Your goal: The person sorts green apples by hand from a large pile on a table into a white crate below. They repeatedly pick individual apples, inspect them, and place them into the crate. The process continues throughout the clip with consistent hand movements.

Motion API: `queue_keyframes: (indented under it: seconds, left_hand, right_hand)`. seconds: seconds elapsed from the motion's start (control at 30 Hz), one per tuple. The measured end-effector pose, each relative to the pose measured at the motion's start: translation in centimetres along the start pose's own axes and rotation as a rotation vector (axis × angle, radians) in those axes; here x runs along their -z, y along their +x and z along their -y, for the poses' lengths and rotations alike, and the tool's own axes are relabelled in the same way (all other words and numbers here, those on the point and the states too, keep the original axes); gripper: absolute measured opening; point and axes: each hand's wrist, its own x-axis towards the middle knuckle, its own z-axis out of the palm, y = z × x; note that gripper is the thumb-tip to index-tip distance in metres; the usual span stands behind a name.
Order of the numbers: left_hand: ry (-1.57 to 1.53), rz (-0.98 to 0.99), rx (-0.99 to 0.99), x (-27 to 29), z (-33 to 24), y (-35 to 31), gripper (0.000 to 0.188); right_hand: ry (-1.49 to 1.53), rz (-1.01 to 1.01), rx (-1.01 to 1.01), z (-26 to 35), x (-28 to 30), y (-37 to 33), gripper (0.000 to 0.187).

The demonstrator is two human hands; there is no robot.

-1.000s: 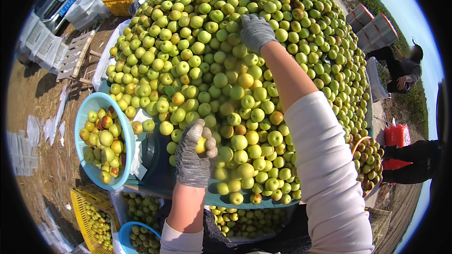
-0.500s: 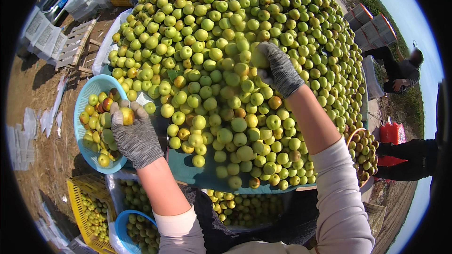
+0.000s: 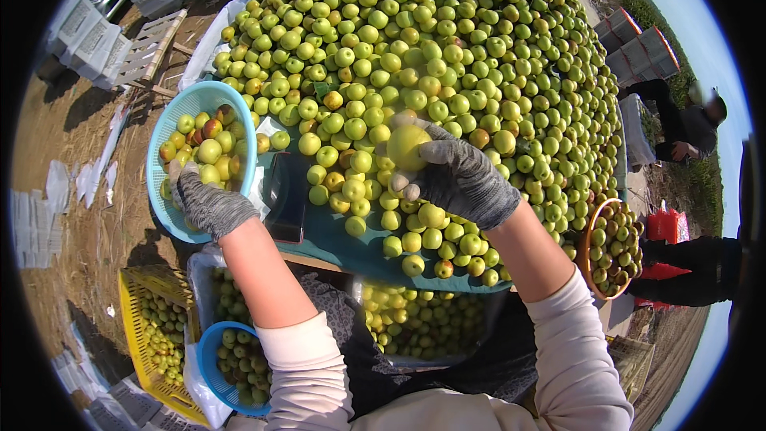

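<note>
My right hand (image 3: 459, 172), in a grey knit glove, pinches a yellow-green apple (image 3: 408, 148) between thumb and fingers, above the near part of a large heap of small green apples (image 3: 447, 56). At the left stands a light-blue plastic basket (image 3: 162, 191) partly filled with green and reddish apples (image 3: 209, 152). Inside its near side lies my left hand (image 3: 209, 201), also gloved, its fingers extended against the fruit. No apple shows in that hand, though its palm side is hidden.
Below the teal table edge (image 3: 343, 231) sit a yellow crate (image 3: 136, 327), a blue basket (image 3: 209, 351) and a bin of apples (image 3: 423, 323). An orange-rimmed basket (image 3: 589, 259) stands at the right. Another person (image 3: 690, 128) is beyond the heap, near stacked white buckets (image 3: 646, 56).
My right hand has drawn back toward me with the apple. The reddish-yellow apple no longer shows in my left hand, which is lower in the light-blue basket. The view has shifted slightly.
</note>
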Motion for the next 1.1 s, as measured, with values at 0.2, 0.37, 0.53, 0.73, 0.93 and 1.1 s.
queue_keyframes:
  seconds: [0.2,0.37,0.53,0.73,0.93,1.1]
  left_hand:
    - [0.034,0.561,-0.237,1.5,0.4,-3.9,0.041]
    - [0.520,1.406,-0.543,2.8,1.1,-9.2,0.057]
    - [0.897,1.463,-0.780,5.5,0.4,-10.7,0.057]
    - [0.259,1.138,-0.423,8.9,-1.8,-10.4,0.050]
    - [-0.696,0.536,0.151,18.7,-1.7,0.5,0.039]
    - [-0.681,-0.188,0.227,35.0,-4.9,13.3,0.038]
  right_hand:
    - [-0.262,-0.076,0.031,-3.1,-1.8,-0.9,0.064]
    - [-0.188,-0.052,0.030,-5.8,-2.9,-2.0,0.067]
    - [-0.145,-0.053,-0.042,-8.6,-2.6,-5.0,0.052]
    - [-0.233,-0.276,-0.006,-12.3,4.0,-12.8,0.045]
    - [-0.252,-0.530,0.101,-12.1,11.8,-25.7,0.035]
    - [-0.177,-0.791,0.234,-10.5,14.3,-32.8,0.033]
